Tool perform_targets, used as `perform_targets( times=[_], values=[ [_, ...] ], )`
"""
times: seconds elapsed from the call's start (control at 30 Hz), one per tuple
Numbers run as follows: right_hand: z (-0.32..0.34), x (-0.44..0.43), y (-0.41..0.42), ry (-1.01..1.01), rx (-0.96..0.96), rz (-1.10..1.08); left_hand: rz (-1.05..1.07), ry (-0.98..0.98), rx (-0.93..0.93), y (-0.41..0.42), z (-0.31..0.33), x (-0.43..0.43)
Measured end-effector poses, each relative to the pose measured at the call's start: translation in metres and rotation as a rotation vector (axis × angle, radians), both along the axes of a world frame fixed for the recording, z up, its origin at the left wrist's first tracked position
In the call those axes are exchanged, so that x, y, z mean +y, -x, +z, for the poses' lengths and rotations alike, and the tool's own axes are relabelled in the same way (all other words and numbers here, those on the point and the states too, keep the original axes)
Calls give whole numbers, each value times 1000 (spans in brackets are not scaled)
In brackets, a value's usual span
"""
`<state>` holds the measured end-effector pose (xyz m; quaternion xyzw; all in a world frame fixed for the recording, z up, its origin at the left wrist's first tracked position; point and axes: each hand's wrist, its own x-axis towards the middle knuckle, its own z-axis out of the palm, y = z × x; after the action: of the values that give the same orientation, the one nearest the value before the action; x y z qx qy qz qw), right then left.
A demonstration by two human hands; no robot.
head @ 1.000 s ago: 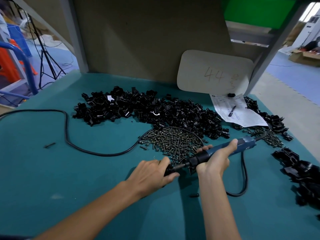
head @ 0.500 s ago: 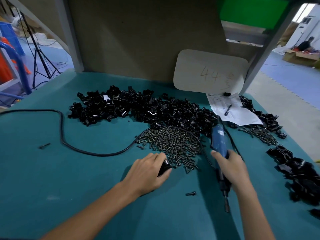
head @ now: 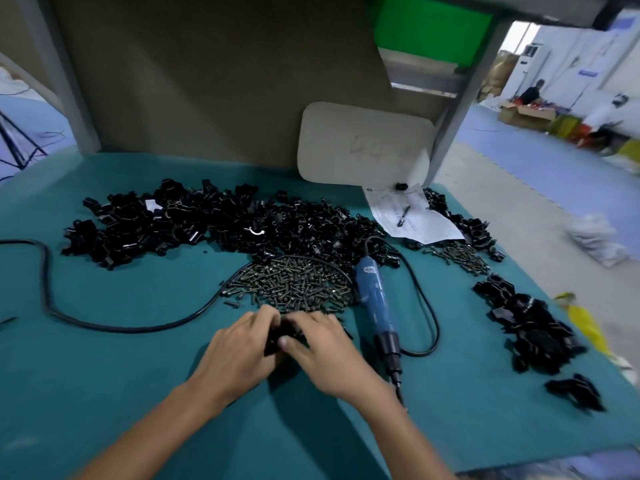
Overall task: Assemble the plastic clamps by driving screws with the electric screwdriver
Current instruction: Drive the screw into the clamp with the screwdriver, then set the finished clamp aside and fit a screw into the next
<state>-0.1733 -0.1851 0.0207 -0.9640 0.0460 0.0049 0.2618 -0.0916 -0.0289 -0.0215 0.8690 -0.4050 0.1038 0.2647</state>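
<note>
Two slender arms of one person show, bare from forearm to fingertip. The left forearm and right forearm carry no clothing. The left hand and right hand are ungloved; the fingers look slightly blurred.

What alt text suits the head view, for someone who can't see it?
The left hand and right hand grip a black clamp on a teal table, just before a screw pile. A blue screwdriver lies free beside the right hand, with heaps of clamps behind.
</note>
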Motion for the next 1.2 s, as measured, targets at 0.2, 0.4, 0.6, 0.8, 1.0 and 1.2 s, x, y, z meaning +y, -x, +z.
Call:
perform_targets(
  times=[0.2, 0.4, 0.6, 0.8, 1.0, 1.2],
  values=[
    [6, -35, 26, 62, -123, -170, 8, -41, -54, 0, 2, -1],
    [28, -173, 69, 298, -287, -710, 38, -84, -22, 0, -3, -5],
    [15, -249, 113, 614, 153, -910, 85, -37, 37, -4, -3, -5],
    [14, -221, 80, 491, -4, -880, 368, 241, 221, -26, 1, -3],
    [31, -148, -26, 262, -151, -334, 547, 329, 239, -77, 14, 3],
    [20, -105, -127, 285, -3, -37, 684, 128, 106, -143, 35, 16]
  ],
)
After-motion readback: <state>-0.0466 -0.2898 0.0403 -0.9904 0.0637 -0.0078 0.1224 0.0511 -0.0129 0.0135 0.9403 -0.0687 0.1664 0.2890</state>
